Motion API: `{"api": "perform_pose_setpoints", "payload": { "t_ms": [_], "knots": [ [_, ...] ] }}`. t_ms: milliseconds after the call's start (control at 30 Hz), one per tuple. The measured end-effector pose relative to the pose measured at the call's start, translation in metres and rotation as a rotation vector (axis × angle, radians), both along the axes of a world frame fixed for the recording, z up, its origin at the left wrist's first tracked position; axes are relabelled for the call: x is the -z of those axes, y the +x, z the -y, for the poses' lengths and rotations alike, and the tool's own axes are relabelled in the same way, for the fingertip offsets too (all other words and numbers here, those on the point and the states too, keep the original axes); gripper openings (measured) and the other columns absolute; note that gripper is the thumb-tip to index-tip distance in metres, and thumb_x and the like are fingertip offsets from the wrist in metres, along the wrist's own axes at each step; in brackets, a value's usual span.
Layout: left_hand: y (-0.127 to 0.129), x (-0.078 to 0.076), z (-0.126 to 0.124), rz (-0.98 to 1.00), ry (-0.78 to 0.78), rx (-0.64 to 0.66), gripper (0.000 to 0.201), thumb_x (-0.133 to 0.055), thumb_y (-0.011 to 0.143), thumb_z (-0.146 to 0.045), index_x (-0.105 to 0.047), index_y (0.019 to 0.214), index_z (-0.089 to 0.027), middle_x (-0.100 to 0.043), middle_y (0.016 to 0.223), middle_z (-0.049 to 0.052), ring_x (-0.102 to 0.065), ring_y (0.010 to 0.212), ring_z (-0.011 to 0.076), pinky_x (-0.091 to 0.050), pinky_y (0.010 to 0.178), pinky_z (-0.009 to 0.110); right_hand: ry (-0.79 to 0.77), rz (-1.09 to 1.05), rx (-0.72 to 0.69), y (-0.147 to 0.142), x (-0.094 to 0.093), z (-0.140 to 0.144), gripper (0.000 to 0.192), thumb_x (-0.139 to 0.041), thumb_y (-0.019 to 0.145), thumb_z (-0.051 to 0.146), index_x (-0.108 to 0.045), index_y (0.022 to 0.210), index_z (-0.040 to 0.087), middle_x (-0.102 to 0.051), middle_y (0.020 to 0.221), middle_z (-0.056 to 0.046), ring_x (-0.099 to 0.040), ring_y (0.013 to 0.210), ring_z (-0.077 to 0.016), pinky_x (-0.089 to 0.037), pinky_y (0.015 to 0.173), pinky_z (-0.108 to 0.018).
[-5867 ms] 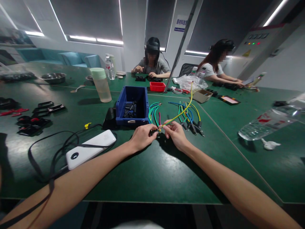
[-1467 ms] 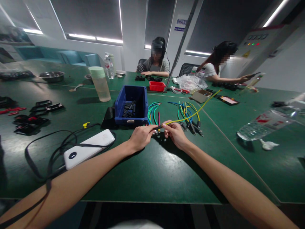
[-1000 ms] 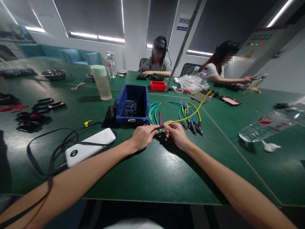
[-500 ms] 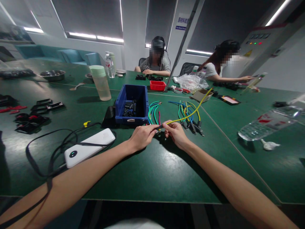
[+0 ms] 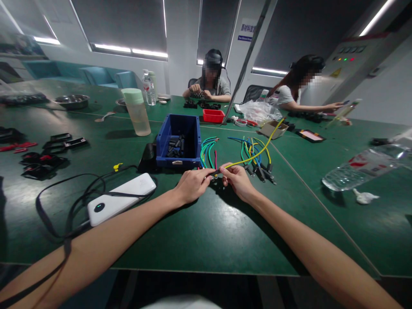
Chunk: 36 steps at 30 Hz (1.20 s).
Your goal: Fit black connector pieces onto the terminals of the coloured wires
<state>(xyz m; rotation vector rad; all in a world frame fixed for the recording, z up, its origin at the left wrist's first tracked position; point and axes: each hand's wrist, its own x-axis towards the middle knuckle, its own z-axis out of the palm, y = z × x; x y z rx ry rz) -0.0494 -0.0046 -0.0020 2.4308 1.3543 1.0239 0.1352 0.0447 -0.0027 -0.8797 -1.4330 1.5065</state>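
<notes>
I pinch the yellow wire (image 5: 254, 155) near its end with my right hand (image 5: 237, 180). My left hand (image 5: 192, 185) pinches a small black cap (image 5: 215, 173), pushing it on, just near the blue bin (image 5: 179, 141). Next needs a straight push.

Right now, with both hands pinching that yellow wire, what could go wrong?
The yellow wire arches over the wire pile; its free end could snag and drag some along. The small black piece at the left hand could slip off and get lost among the loose wires. The right hand grips close to the end, so a hard push might kink the wire.
</notes>
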Motion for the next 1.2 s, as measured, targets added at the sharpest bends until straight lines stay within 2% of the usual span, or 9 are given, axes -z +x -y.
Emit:
{"api": "perform_pose_setpoints", "payload": {
  "t_ms": [333,1200],
  "knots": [
    [0.0006,-0.0021,0.0017,-0.086,-0.004,-0.036,0.028,-0.044,0.090,-0.024,-0.058,0.114,-0.020,-0.071,0.094,0.003,-0.066,0.077,0.0162,-0.050,0.071,0.026,0.020,0.025,-0.026,0.0000,0.0003,0.0007,0.029,-0.070,0.072,0.045,-0.062,0.077,0.018,-0.051,0.053,0.004,-0.044,0.042,-0.0087,-0.034,0.043,-0.023],
    [0.0012,-0.0034,0.0033,-0.100,-0.004,-0.043,0.028,-0.044,0.090,-0.025,-0.058,0.114,-0.020,-0.070,0.085,0.002,-0.065,0.071,0.0149,-0.046,0.064,0.024,0.025,0.026,-0.028,0.0006,0.0009,0.0006,0.028,-0.070,0.072,0.044,-0.062,0.077,0.017,-0.053,0.055,0.004,-0.044,0.042,-0.0079,-0.035,0.043,-0.022]
  ]
}}
